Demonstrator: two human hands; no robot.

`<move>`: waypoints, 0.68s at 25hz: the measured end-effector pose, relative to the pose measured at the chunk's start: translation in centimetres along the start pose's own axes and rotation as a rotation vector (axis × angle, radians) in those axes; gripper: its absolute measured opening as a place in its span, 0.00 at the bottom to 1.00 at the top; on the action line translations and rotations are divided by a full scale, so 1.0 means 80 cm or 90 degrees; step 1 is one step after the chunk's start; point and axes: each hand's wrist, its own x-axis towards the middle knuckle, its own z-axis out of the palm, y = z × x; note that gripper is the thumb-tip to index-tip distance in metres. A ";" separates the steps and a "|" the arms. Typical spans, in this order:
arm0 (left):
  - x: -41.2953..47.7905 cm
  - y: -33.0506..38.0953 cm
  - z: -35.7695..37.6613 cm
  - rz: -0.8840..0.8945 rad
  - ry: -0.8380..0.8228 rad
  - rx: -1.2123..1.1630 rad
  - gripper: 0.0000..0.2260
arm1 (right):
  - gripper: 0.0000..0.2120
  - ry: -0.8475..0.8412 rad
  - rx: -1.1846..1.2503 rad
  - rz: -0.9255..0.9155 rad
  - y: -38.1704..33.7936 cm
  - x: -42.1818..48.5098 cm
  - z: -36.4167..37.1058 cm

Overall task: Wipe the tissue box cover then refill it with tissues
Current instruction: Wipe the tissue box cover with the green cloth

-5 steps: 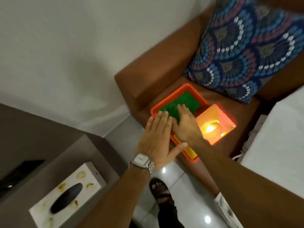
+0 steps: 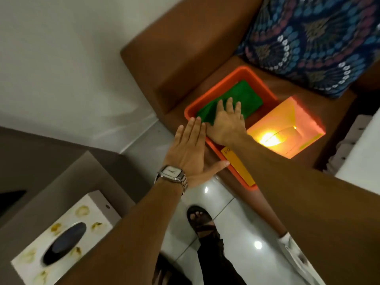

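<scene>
A white tissue box cover (image 2: 61,241) with a dark oval slot and yellowish prints sits at the lower left on a grey-brown surface. A folded green cloth (image 2: 230,99) lies in an orange tray (image 2: 259,79) on the brown sofa seat. My right hand (image 2: 226,122) rests flat on the near end of the cloth, fingers spread. My left hand (image 2: 189,153), with a wristwatch, hovers flat and open just left of the tray's near rim, holding nothing. A yellow pack (image 2: 240,167) lies in the tray's near end, partly hidden by my right forearm.
An orange-yellow open box (image 2: 287,128) with a bright glare stands right of the tray. A patterned blue cushion (image 2: 312,38) leans on the sofa back. A sandalled foot (image 2: 201,221) stands on the glossy tiled floor. White fabric (image 2: 357,153) lies at the right edge.
My right hand has slid a little further onto the green cloth. My left hand stays open beside the tray.
</scene>
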 end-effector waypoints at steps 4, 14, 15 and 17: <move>0.001 -0.015 0.056 0.013 -0.015 0.007 0.54 | 0.53 -0.041 -0.055 0.029 0.006 0.034 0.034; -0.001 -0.013 0.059 0.018 0.003 -0.051 0.53 | 0.32 0.093 -0.059 0.087 -0.004 0.056 0.050; -0.002 -0.015 0.057 0.021 0.002 -0.054 0.53 | 0.30 0.112 -0.005 0.104 -0.006 0.054 0.045; -0.007 -0.021 0.046 0.015 -0.004 -0.064 0.52 | 0.26 0.176 0.179 0.155 -0.019 0.042 0.033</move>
